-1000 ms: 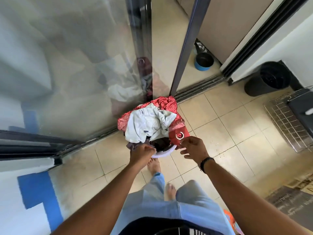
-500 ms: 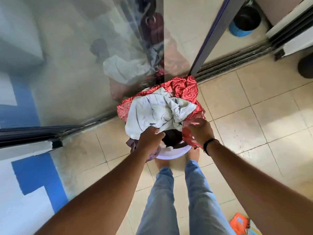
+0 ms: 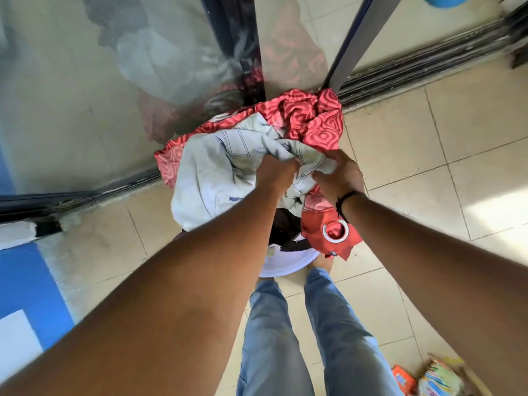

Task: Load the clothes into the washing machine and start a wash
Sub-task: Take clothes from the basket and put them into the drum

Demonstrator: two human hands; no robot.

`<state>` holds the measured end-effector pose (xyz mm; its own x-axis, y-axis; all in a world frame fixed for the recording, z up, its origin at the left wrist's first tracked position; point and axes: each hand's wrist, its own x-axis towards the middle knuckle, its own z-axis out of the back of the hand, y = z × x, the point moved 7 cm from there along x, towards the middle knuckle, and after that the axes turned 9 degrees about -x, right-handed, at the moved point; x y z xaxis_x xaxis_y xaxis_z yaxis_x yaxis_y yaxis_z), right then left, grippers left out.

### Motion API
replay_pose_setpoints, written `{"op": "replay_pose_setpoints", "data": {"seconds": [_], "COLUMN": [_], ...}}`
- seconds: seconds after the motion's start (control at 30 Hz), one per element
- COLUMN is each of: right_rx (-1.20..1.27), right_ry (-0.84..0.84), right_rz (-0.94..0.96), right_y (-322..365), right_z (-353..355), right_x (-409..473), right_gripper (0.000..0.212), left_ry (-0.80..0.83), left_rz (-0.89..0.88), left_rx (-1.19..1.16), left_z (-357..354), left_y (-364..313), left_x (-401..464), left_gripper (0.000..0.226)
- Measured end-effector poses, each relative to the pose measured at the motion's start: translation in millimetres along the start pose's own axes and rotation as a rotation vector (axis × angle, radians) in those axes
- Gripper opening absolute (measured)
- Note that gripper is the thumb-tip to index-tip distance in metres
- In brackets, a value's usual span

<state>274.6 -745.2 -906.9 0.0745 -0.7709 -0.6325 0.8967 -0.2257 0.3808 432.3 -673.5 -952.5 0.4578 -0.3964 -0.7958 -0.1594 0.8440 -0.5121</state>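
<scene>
A white laundry basket [image 3: 285, 265] stands on the tiled floor just in front of my feet, heaped with clothes. On top lies a pale grey-white garment [image 3: 211, 172], over a red patterned curtain [image 3: 311, 121] with a metal eyelet [image 3: 335, 230]. Dark clothing shows underneath. My left hand [image 3: 275, 172] grips the pale garment near the middle of the heap. My right hand [image 3: 340, 175], with a black wristband, grips the same pale fabric beside it. The fingertips of both hands are buried in the cloth. No washing machine is in view.
A glass sliding door [image 3: 114, 81] with a dark frame post [image 3: 351, 44] and floor track [image 3: 423, 55] runs right behind the basket. A blue and white wall [image 3: 25, 295] is at the left. Colourful packets [image 3: 428, 378] lie on the floor at the bottom right.
The camera has dipped down and closer to the basket. Both hands have moved from the basket's near rim further up into the heap and taken hold of the pale garment.
</scene>
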Motion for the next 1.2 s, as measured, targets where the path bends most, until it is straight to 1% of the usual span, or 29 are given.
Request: {"op": "replay_pose_setpoints", "data": {"seconds": [0.1,0.17,0.2,0.27,0.37,0.43,0.5,0.6,0.67,0.73,0.8,0.9,0.93,1.0,1.03,1.07,1.1,1.13,1.2], "right_rx": [0.004,-0.021,-0.034,-0.041,-0.023,0.005,0.051,0.092,0.097,0.131,0.172,0.254,0.261,0.181,0.136,0.094,0.054,0.008,-0.051], "right_ry": [0.016,0.055,0.078,0.118,0.16,0.183,0.194,0.23,0.224,0.223,0.243,0.322,0.352,0.404,0.432,0.456,0.46,0.44,0.38], "right_rz": [-0.045,-0.013,0.004,0.024,0.067,0.069,0.083,0.136,0.181,0.224,0.275,0.342,0.382,0.507,0.576,0.65,0.724,0.79,0.875], "right_y": [-6.1,-7.0,-7.5,-10.6,-8.5,-3.9,8.7,35.1,55.0,76.5,98.7,123.3,129.4,139.6,143.4,145.9,146.4,146.7,148.8], "right_z": [0.5,0.2,1.3,4.2,18.2,30.3,47.8,74.3,93.6,114.0,130.0,149.3,152.9,162.0,166.8,171.1,174.8,180.8,188.9], "right_x": [0.1,-10.1,-18.5,-37.0,-76.8,-105.3,-137.8,-189.1,-221.1,-253.2,-279.6,-317.0,-325.3,-343.5,-352.0,-359.0,-363.4,-367.2,-370.5], "right_gripper": [0.029,0.017,0.013,0.012,0.023,0.022,0.018,0.005,0.009,0.013,0.01,0.004,0.005,0.019,0.033,0.053,0.072,0.087,0.106], "left_ry": [0.018,0.052,0.07,0.076,0.08,0.062,0.03,-0.025,-0.075,-0.109,-0.136,-0.178,-0.193,-0.241,-0.263,-0.276,-0.281,-0.286,-0.283], "left_rz": [-0.03,-0.066,-0.068,-0.045,0.036,0.057,0.04,-0.005,-0.04,-0.087,-0.149,-0.236,-0.261,-0.305,-0.325,-0.343,-0.359,-0.376,-0.413], "left_rx": [0.09,0.178,0.203,0.197,0.06,-0.052,-0.141,-0.231,-0.298,-0.359,-0.403,-0.461,-0.482,-0.535,-0.564,-0.589,-0.611,-0.638,-0.704], "left_z": [2.8,8.8,13.2,27.1,56.1,75.3,98.2,133.2,159.2,181.3,198.8,218.8,223.6,232.2,234.8,235.9,235.8,235.6,235.0], "left_y": [3.3,6.4,9.6,16.8,23.5,19.9,9.2,-9.5,-25.4,-43.5,-61.8,-83.0,-90.1,-104.2,-111.5,-118.6,-125.6,-132.8,-148.7], "left_x": [-0.4,-14.7,-23.8,-44.5,-89.6,-121.6,-156.5,-212.7,-253.3,-298.5,-340.5,-399.6,-414.9,-446.5,-459.8,-471.2,-480.6,-490.1,-508.8], "left_gripper": [0.041,0.031,0.026,0.021,0.031,0.034,0.032,0.033,0.039,0.037,0.037,0.035,0.033,0.034,0.039,0.044,0.044,0.038,0.021]}}
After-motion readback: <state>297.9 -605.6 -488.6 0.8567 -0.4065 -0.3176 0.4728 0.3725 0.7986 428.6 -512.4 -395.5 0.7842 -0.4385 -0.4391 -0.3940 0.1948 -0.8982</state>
